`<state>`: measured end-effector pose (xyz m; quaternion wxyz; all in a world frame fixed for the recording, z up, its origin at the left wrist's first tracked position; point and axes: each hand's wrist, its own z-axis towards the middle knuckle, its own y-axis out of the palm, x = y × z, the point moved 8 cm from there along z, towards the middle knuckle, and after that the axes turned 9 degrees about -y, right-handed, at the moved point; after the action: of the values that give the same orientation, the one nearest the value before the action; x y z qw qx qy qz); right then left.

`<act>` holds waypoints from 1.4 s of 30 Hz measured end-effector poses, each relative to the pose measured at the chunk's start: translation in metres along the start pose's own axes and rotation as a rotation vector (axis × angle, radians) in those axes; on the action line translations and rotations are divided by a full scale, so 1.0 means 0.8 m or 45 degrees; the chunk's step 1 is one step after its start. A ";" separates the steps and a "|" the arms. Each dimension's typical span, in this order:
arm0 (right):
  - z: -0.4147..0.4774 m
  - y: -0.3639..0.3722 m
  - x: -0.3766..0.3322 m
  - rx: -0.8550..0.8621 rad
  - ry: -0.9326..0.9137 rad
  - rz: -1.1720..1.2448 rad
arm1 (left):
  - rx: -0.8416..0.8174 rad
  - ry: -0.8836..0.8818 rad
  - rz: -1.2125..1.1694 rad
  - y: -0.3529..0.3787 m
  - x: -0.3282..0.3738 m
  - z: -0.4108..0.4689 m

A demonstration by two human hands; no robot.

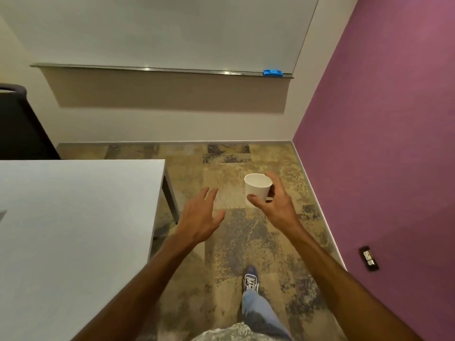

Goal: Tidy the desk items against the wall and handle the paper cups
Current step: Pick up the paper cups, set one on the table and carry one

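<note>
A white paper cup (257, 186) is upright in the air over the floor, right of the desk. My right hand (273, 204) is shut on the cup, thumb under its lower edge and fingers behind its right side. My left hand (200, 216) is held out beside it, empty, fingers spread, past the desk's right edge. The white desk (73, 217) fills the left of the view, and the part I see carries nothing but a pale sliver (3, 214) at the far left.
A whiteboard (172, 30) with a blue eraser (272, 73) on its tray hangs on the far wall. A dark chair (19, 124) stands behind the desk. A purple wall (381, 119) with a socket (368, 257) closes the right side. Patterned carpet (246, 156) lies ahead; my foot (251, 281) is on it.
</note>
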<state>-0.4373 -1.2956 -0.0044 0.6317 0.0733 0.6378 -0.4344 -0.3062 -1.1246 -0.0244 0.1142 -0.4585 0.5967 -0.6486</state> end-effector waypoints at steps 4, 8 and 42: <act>0.102 0.011 0.023 -0.068 -0.043 0.055 | 0.065 -0.073 0.032 -0.004 0.005 0.088; 0.214 0.019 0.038 -0.173 -0.137 0.066 | 0.117 -0.129 0.082 -0.011 0.019 0.184; 0.854 0.511 -0.108 -1.159 -0.621 0.166 | 0.596 -1.089 -0.093 -0.249 -0.298 0.658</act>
<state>0.3489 -1.4482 0.0024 0.7556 -0.2727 0.5906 -0.0771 0.2903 -1.2591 -0.0281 0.4263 -0.6665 0.3178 -0.5225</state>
